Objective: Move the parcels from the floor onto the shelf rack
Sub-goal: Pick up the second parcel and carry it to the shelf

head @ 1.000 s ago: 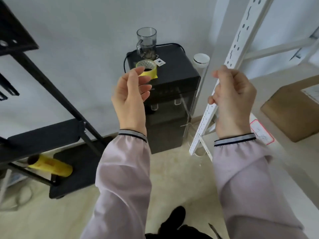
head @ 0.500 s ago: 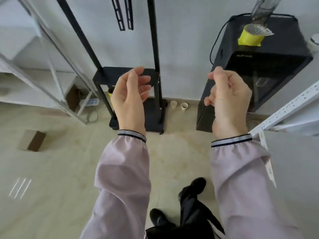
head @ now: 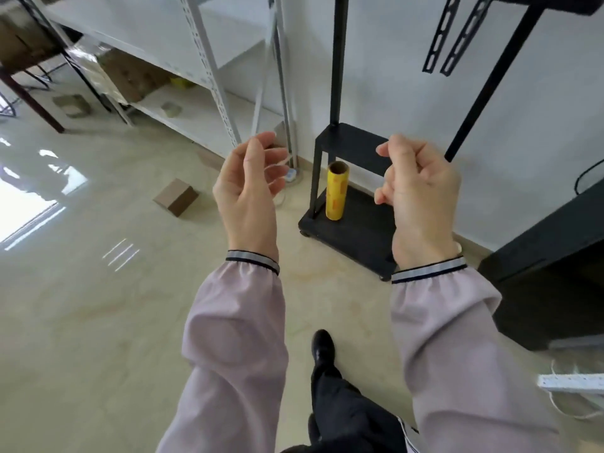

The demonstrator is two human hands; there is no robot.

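A small brown cardboard parcel (head: 176, 197) lies on the beige floor, left of my left hand. Another small parcel (head: 71, 105) lies further back at the left, by a dark table leg. My left hand (head: 250, 194) is raised in mid-air, fingers loosely curled and apart, holding nothing. My right hand (head: 420, 197) is raised beside it, fingers curled in, also with nothing in it. A white shelf rack (head: 209, 70) stands along the wall at the upper left, with a small parcel (head: 171, 109) on its lowest board and brown boxes behind.
A black stand (head: 354, 223) with a yellow roll (head: 337, 190) on its base stands straight ahead by the wall. A black cabinet (head: 552, 273) is at the right. A dark table (head: 29, 60) is at the far left. My shoe (head: 323, 349) is on the floor below.
The view has swung left: the black cabinet has slid to the right edge, and the white rack and floor parcels have come into view. Both hands stay raised and hold nothing.
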